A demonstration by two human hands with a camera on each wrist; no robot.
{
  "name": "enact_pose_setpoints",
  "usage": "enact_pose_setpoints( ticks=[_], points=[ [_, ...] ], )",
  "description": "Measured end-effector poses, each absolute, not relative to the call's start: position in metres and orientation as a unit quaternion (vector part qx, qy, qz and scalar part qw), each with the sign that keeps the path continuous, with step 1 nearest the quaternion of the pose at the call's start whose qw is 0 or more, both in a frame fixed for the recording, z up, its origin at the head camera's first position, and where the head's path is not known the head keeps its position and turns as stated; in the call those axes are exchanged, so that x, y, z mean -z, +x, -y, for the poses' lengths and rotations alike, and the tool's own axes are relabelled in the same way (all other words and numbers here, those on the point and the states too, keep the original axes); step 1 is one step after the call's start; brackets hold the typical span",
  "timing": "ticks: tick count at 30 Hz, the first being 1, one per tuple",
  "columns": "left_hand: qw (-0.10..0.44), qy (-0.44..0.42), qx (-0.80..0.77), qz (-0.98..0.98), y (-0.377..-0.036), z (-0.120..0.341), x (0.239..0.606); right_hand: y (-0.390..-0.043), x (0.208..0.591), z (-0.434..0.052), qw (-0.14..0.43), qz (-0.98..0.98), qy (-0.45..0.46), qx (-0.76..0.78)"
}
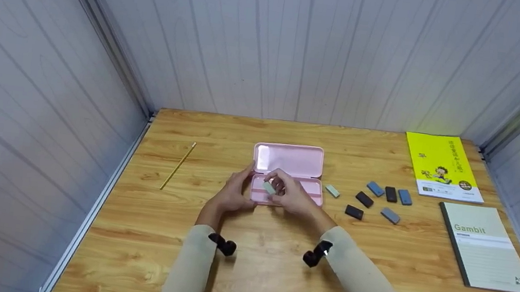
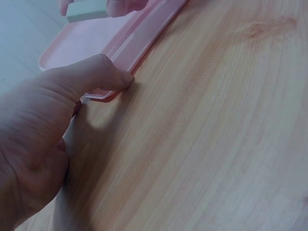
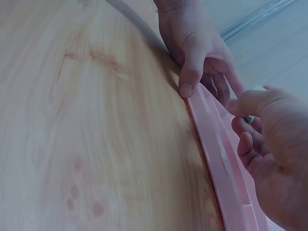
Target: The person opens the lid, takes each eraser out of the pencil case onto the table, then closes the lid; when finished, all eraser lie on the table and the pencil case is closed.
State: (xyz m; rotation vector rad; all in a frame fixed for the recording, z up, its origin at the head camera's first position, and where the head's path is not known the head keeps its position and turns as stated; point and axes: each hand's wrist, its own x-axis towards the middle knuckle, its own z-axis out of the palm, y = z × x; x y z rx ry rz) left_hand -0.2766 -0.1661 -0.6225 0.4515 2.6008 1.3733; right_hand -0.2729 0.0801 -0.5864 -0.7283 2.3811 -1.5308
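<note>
At the middle of the head view, the right hand [image 1: 291, 196] pinches a pale green eraser [image 1: 269, 187] between thumb and fingertips, holding it just above the left part of the open pink pencil case [image 1: 306, 190]; in the left wrist view the same eraser [image 2: 86, 10] shows at the top edge, gripped over the tray, its long side lying roughly level across that frame. Just left of it, the left hand [image 1: 233, 193] rests at the case's left end with its thumb [image 2: 96, 72] pressed against the near rim and the other fingers reaching onto the end wall, so the fingers bear on the case rather than close around it; the right wrist view shows that thumb tip on the pink edge. The case lies with its long axis running left to right across the wooden table [image 1: 245, 271], its lid [image 1: 289, 159] folded back toward the upper side of the frame. To the right of the case lies a second pale green eraser [image 1: 332, 190], then a loose group of black erasers [image 1: 364, 199] and blue-grey erasers [image 1: 390, 215]. Farther right sit a yellow booklet [image 1: 443, 166] and a notebook [image 1: 488, 248]. Well to the left a pencil [image 1: 178, 166] lies slanting, its upper end tilted right.
</note>
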Motion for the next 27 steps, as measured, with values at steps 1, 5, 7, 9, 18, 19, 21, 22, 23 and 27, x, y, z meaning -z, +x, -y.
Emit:
enact_pose_setpoints(
  ticks=[1,5,7,9,18,19,21,22,23,27],
  points=[
    [0.087,0.149,-0.460,-0.871,-0.276,0.165,0.619,-0.273,0.585,-0.082,0.107,-0.808,-0.248,0.523],
    [0.094,0.158,-0.461,-0.868,-0.277,0.165,0.619,-0.274,0.582,-0.092,0.095,-0.805,-0.249,0.530],
    [0.087,0.170,-0.466,-0.864,-0.280,0.167,0.624,-0.275,0.582,-0.099,0.087,-0.803,-0.252,0.533],
    [0.082,0.179,-0.474,-0.858,-0.283,0.169,0.632,-0.276,0.579,-0.107,0.082,-0.806,-0.249,0.531],
    [0.082,0.167,-0.499,-0.846,-0.292,0.174,0.652,-0.281,0.572,-0.148,0.092,-0.825,-0.209,0.516],
    [0.081,0.167,-0.499,-0.846,-0.292,0.174,0.651,-0.282,0.572,-0.152,0.091,-0.828,-0.207,0.514],
    [0.081,0.165,-0.498,-0.847,-0.291,0.173,0.649,-0.284,0.570,-0.161,0.088,-0.832,-0.203,0.508],
    [0.081,0.164,-0.497,-0.848,-0.290,0.173,0.648,-0.285,0.570,-0.165,0.083,-0.835,-0.204,0.505],
    [0.081,0.163,-0.495,-0.849,-0.289,0.172,0.646,-0.286,0.570,-0.169,0.079,-0.838,-0.204,0.501],
    [0.082,0.163,-0.488,-0.853,-0.288,0.171,0.643,-0.292,0.570,-0.187,0.064,-0.848,-0.198,0.488]
  ],
)
